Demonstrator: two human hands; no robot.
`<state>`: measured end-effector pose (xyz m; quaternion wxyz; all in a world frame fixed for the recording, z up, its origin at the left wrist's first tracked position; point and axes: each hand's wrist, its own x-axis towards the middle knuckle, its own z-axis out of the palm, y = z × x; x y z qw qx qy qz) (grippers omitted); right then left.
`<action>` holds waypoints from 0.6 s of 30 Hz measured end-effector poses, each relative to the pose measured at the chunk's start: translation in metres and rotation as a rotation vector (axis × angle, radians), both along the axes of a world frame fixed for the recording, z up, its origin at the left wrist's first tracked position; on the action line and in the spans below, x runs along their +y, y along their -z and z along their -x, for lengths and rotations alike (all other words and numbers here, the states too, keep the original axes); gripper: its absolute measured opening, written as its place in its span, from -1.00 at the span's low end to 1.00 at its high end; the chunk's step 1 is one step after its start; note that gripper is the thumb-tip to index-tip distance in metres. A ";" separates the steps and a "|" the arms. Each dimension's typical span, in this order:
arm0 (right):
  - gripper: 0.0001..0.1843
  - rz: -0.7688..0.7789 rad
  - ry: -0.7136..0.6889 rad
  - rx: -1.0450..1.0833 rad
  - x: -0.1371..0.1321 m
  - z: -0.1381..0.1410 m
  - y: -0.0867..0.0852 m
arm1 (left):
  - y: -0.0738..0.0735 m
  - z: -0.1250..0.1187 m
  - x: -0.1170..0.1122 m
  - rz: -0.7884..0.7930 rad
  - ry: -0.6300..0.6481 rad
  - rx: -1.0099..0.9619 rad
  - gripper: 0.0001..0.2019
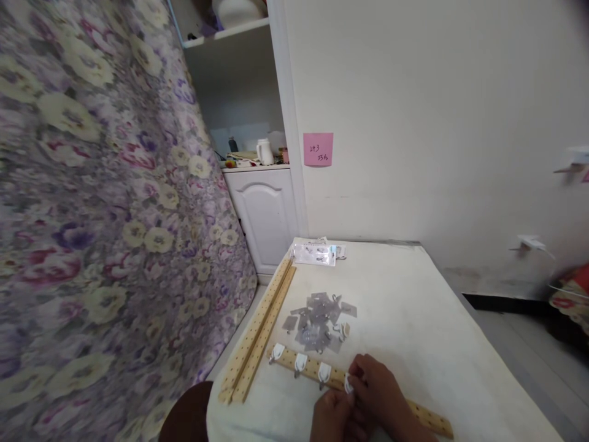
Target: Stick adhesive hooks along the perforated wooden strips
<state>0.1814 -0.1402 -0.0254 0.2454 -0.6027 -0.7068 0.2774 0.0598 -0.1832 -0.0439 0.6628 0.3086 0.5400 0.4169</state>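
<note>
A wooden strip with holes lies across the near part of the table, with several white hooks with metal ends in a row on it. My right hand is closed over the strip, its fingertips pinching another white hook. From below, my left hand is closed at the same hook, its thumb and finger touching the lower part. The strip's right end shows past my right wrist. Just beyond the strip lies a pile of clear plastic pieces with small metal hooks; a loose white piece sits at its right side.
Two long wooden strips with holes lie along the table's left edge. Flat packages are at the far left corner. A brown round seat stands left of the table, near a floral curtain. The wall borders the far edge.
</note>
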 end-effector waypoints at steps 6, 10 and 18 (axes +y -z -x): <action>-0.94 0.083 0.013 0.005 0.003 -0.004 -0.005 | 0.003 0.000 0.001 0.003 0.006 -0.034 -0.47; -0.93 0.057 0.023 -0.015 0.002 -0.003 -0.003 | 0.003 0.000 0.001 0.017 0.015 0.000 -0.47; -0.93 0.057 0.031 -0.008 0.001 -0.003 -0.003 | 0.005 -0.001 0.000 -0.006 0.010 0.011 -0.47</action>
